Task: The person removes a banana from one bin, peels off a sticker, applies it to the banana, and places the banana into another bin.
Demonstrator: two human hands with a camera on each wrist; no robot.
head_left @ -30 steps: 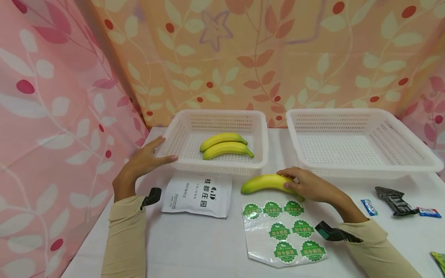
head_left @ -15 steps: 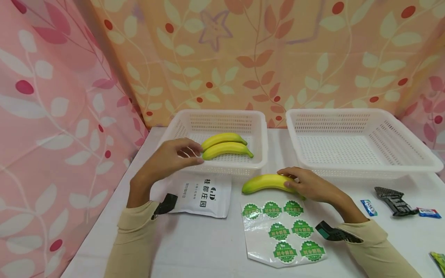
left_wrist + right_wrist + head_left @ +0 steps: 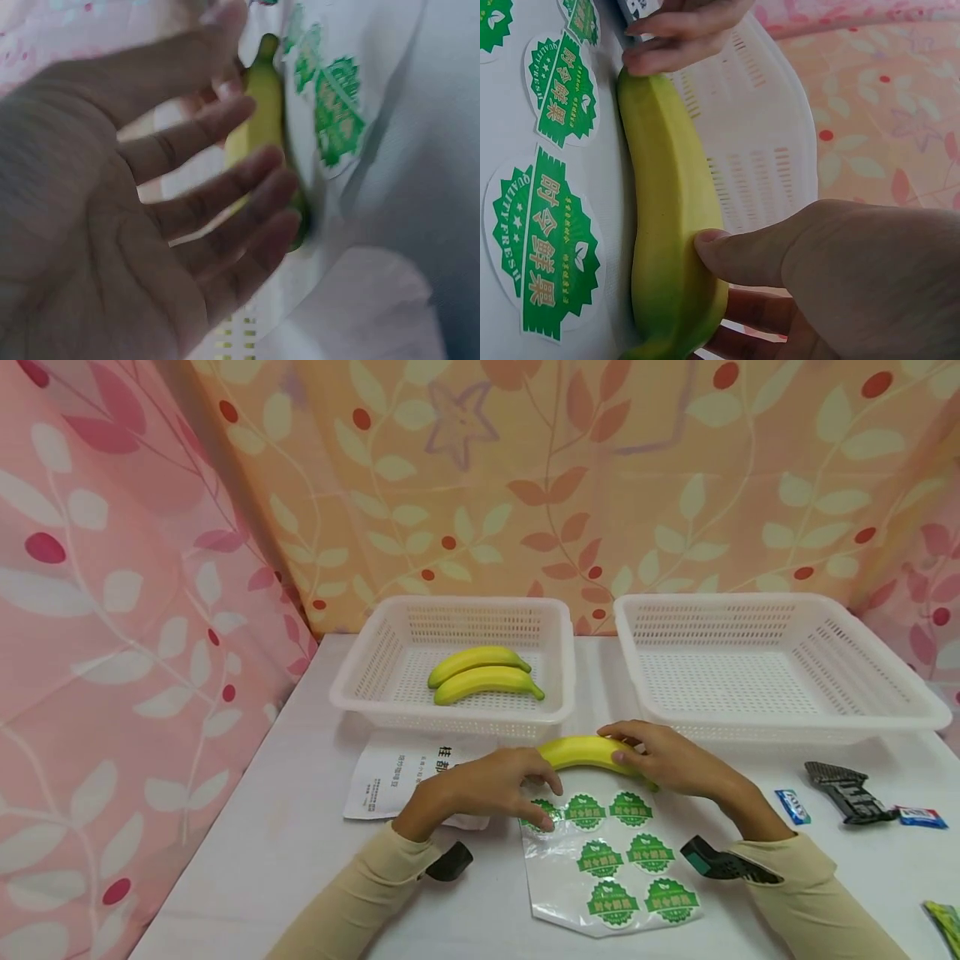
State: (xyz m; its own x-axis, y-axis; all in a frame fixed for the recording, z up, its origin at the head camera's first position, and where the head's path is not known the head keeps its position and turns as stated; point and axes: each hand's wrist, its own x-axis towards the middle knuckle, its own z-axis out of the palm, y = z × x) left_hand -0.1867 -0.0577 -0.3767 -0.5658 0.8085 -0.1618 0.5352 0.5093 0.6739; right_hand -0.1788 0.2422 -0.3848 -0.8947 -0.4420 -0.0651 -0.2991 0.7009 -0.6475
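Sticker sheet [image 3: 558, 881] lies on white table [image 3: 450, 927] | left hand [image 3: 495, 782], fingers loosely spread, near the tip of a banana [image 3: 581, 752], contact unclear | right hand [image 3: 667, 758] grips that banana's other end, just beyond sheet | farther back, white basket [image 3: 450, 718] contains two yellow bananas [image 3: 487, 683]

White bag [image 3: 378, 777] partly hidden behind left hand [image 3: 495, 783]; smallest words too tiny to read. Banana [image 3: 585, 752]: one end behind left hand, other partly under right hand [image 3: 667, 760]. Green sticker [image 3: 547, 811] by left hand partly covered. Yellow-green packet [image 3: 943, 920], right of right hand, cut off. Left hand blurry in left wrist view.
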